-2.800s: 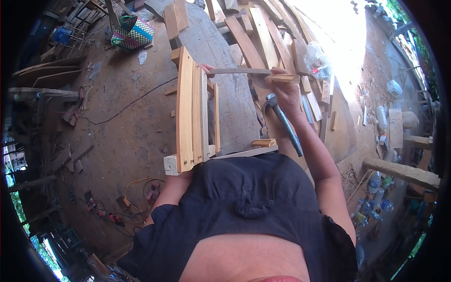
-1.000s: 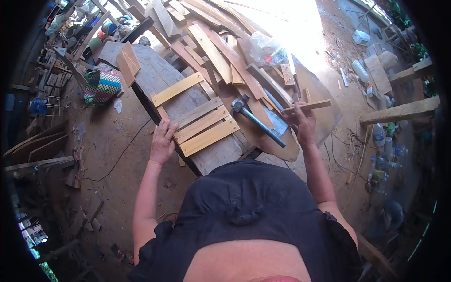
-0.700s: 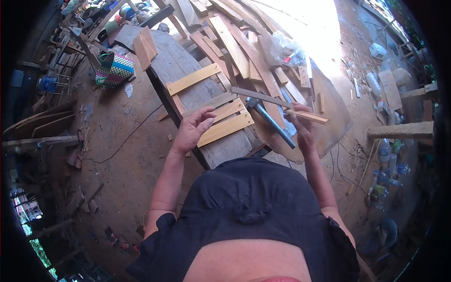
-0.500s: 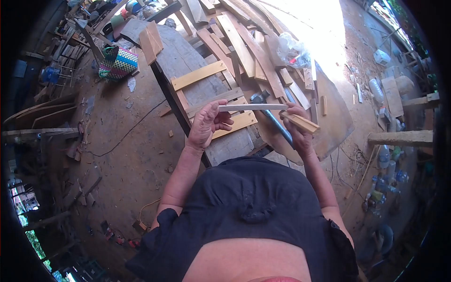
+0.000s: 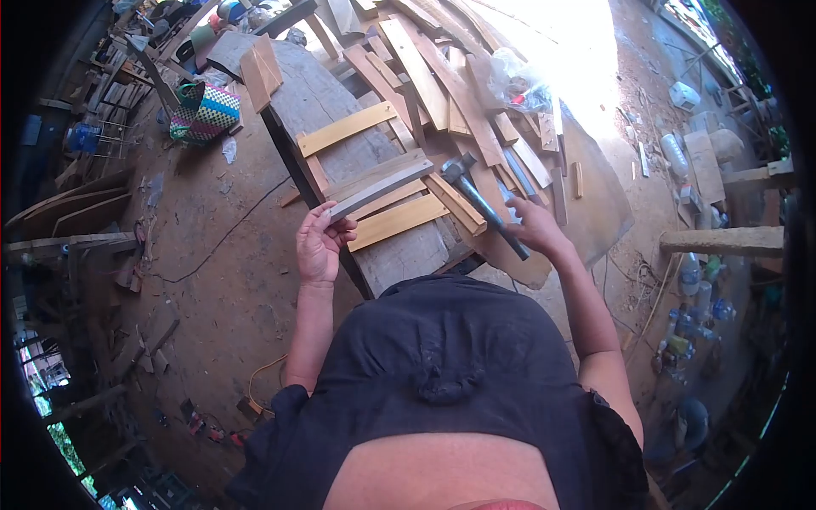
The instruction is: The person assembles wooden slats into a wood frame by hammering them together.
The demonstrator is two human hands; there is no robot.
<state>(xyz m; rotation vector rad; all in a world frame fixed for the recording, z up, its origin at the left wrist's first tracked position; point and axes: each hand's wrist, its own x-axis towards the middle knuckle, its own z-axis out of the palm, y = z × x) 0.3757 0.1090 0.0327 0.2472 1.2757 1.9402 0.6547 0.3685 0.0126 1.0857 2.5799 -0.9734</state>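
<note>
My left hand [image 5: 320, 246] pinches the near end of a greyish wooden strip [image 5: 379, 189], which slants away over the slatted wooden frame [image 5: 399, 223]. Yellowish slats cross that frame on the grey bench [image 5: 416, 251]. At the frame's right end lies a short grooved piece of wood [image 5: 459, 204]. Just right of it rests a hammer [image 5: 486, 208], its head pointing away and its bluish handle toward me. My right hand [image 5: 541, 229] is at the handle, thumb and fingers apart, fingertips right beside it.
Loose boards [image 5: 433, 81] are heaped beyond the bench, with a clear plastic bag [image 5: 518, 81] on them. A woven basket [image 5: 204, 110] stands on the floor at left. A wooden beam [image 5: 722, 243] and plastic bottles [image 5: 690, 270] are at right.
The grooved piece has left my right hand and lies at the frame's end. That hand has moved to the hammer handle. My left hand has lowered leftward, tilting the strip.
</note>
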